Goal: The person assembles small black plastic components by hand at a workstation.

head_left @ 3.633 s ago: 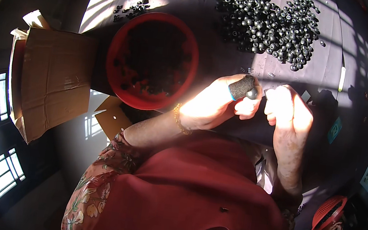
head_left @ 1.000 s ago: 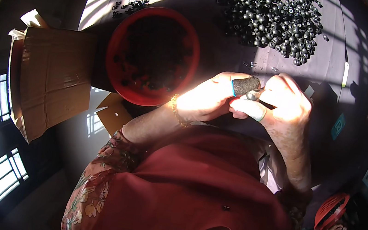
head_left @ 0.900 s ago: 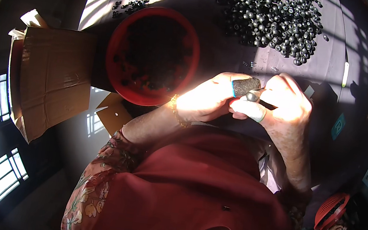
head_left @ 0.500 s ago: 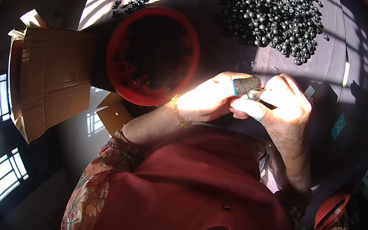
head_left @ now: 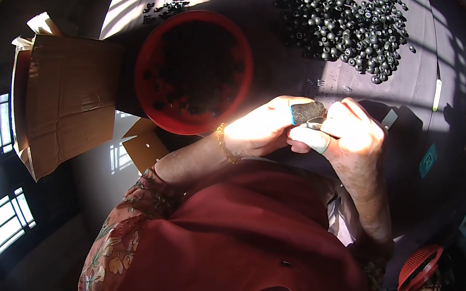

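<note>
My left hand (head_left: 262, 127) is closed, with a dark finger cover edged in blue (head_left: 307, 113) on one finger. It meets my right hand (head_left: 355, 135), whose thumb has a white wrap (head_left: 311, 138). Pinched between the two hands is a small round black piece (head_left: 314, 122) with a shiny rim, mostly covered by fingers. My right fingers are curled in, and what they grip is hidden. Behind the right knuckles a short pale flat strip (head_left: 389, 119) shows; I cannot tell whether that hand holds it.
Left of my hands, a red basin (head_left: 147, 46) holds dark pieces. Many round black pieces (head_left: 359, 32) are heaped at the back of the cloth-covered table (head_left: 410, 92). A cardboard box (head_left: 71, 100) stands at the left. A pale-handled tool (head_left: 437, 95) and a red strainer (head_left: 420, 267) are at the right.
My right hand has shifted slightly left and turned a little around the small black piece. More of the pale strip shows behind it. My left hand has barely moved.
</note>
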Demonstrator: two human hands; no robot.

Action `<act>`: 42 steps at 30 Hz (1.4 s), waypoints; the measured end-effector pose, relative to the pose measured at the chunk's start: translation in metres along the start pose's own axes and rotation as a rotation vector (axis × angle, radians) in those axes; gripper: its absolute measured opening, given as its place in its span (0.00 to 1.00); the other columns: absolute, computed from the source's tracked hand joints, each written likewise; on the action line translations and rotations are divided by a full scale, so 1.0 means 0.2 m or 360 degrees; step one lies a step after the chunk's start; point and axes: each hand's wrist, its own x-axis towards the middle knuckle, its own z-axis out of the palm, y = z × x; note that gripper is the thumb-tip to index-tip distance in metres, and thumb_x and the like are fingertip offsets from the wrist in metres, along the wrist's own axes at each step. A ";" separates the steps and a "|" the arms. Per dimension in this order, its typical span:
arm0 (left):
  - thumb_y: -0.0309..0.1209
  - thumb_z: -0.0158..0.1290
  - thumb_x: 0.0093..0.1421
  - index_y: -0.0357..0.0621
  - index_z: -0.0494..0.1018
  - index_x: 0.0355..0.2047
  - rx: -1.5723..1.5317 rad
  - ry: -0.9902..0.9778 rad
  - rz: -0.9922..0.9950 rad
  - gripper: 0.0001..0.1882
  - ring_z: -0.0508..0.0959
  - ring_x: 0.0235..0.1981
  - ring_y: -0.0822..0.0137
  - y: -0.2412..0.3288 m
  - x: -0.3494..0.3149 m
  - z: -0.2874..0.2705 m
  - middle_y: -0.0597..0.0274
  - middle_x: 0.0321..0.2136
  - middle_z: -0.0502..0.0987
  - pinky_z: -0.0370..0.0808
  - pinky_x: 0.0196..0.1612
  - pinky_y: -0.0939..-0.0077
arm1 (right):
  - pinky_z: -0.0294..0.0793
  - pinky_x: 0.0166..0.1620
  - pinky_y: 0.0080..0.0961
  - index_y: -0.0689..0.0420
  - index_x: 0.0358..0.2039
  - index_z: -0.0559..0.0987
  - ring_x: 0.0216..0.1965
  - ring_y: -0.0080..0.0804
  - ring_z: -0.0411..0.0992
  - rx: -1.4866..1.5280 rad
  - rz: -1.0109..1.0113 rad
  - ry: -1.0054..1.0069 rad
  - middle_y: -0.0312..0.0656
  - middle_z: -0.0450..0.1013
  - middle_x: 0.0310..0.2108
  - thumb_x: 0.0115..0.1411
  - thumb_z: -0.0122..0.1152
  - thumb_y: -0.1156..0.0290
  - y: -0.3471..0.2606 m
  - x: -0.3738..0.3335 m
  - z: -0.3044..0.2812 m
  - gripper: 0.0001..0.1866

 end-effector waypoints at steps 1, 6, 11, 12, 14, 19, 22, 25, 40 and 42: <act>0.45 0.53 0.57 0.37 0.68 0.39 0.0030 0.0015 -0.0008 0.22 0.64 0.24 0.79 0.00 0.00 0.00 0.70 0.25 0.68 0.64 0.28 0.84 | 0.68 0.22 0.22 0.52 0.19 0.77 0.21 0.27 0.67 0.0024 0.0021 -0.0028 0.32 0.65 0.18 0.40 0.66 0.62 0.00 0.00 0.00 0.09; 0.46 0.53 0.57 0.37 0.68 0.38 0.0042 0.0004 0.0033 0.22 0.64 0.24 0.79 -0.01 -0.01 -0.01 0.70 0.25 0.68 0.64 0.28 0.84 | 0.68 0.22 0.22 0.47 0.20 0.78 0.22 0.26 0.66 0.0031 0.0030 -0.0030 0.30 0.65 0.18 0.41 0.65 0.63 0.00 -0.01 0.01 0.06; 0.46 0.53 0.57 0.38 0.69 0.37 -0.0004 -0.0022 0.0093 0.21 0.65 0.24 0.79 -0.01 -0.01 -0.01 0.69 0.24 0.68 0.64 0.28 0.84 | 0.68 0.23 0.21 0.43 0.22 0.79 0.22 0.26 0.66 0.0034 0.0025 -0.0108 0.30 0.66 0.19 0.43 0.64 0.64 -0.03 0.00 0.00 0.03; 0.46 0.53 0.57 0.37 0.69 0.37 0.0019 -0.0014 0.0057 0.22 0.65 0.24 0.79 -0.01 -0.01 -0.01 0.69 0.25 0.68 0.64 0.28 0.84 | 0.65 0.21 0.23 0.50 0.17 0.75 0.19 0.29 0.64 0.0088 0.0050 -0.0001 0.33 0.63 0.16 0.42 0.66 0.65 -0.04 0.01 0.01 0.08; 0.46 0.53 0.57 0.37 0.69 0.37 0.0043 -0.0005 0.0024 0.22 0.65 0.24 0.79 0.01 -0.01 0.01 0.69 0.25 0.69 0.64 0.28 0.84 | 0.61 0.19 0.25 0.57 0.13 0.70 0.16 0.31 0.61 0.0142 0.0074 0.0104 0.36 0.60 0.13 0.42 0.68 0.67 -0.04 0.01 0.01 0.15; 0.46 0.49 0.59 0.36 0.66 0.44 -0.0180 -0.0383 0.0266 0.25 0.61 0.22 0.73 -0.04 0.02 -0.03 0.67 0.22 0.63 0.60 0.25 0.79 | 0.52 0.19 0.19 0.62 0.14 0.65 0.16 0.19 0.54 0.0635 0.0582 0.0248 0.34 0.56 0.14 0.47 0.65 0.72 0.00 -0.04 -0.04 0.17; 0.50 0.52 0.56 0.39 0.64 0.34 -0.0182 -0.0435 0.0158 0.24 0.57 0.22 0.75 -0.02 0.03 -0.03 0.70 0.21 0.59 0.57 0.25 0.81 | 0.49 0.22 0.15 0.60 0.17 0.64 0.19 0.13 0.50 0.0759 0.1000 0.0318 0.28 0.54 0.16 0.49 0.62 0.75 -0.01 -0.07 -0.04 0.14; 0.50 0.54 0.55 0.38 0.64 0.36 -0.0307 -0.0494 0.0195 0.25 0.57 0.23 0.75 -0.04 0.04 -0.03 0.69 0.22 0.60 0.57 0.26 0.81 | 0.50 0.23 0.13 0.60 0.18 0.65 0.20 0.12 0.50 0.0822 0.0978 0.0330 0.27 0.54 0.17 0.51 0.61 0.76 -0.04 -0.07 -0.02 0.13; 0.41 0.46 0.59 0.36 0.68 0.34 0.1309 0.0302 0.0293 0.17 0.67 0.27 0.75 0.11 -0.14 -0.16 0.65 0.27 0.70 0.65 0.32 0.81 | 0.62 0.20 0.22 0.60 0.21 0.74 0.16 0.27 0.61 0.0143 0.0399 0.0223 0.37 0.62 0.16 0.48 0.64 0.76 0.08 -0.06 0.13 0.06; 0.34 0.47 0.57 0.34 0.68 0.36 0.1759 0.0647 0.0483 0.14 0.68 0.28 0.72 0.20 -0.20 -0.17 0.63 0.28 0.71 0.66 0.33 0.80 | 0.60 0.19 0.23 0.59 0.22 0.74 0.16 0.31 0.59 -0.0078 0.0142 0.0313 0.39 0.59 0.16 0.46 0.65 0.76 0.19 -0.13 0.19 0.07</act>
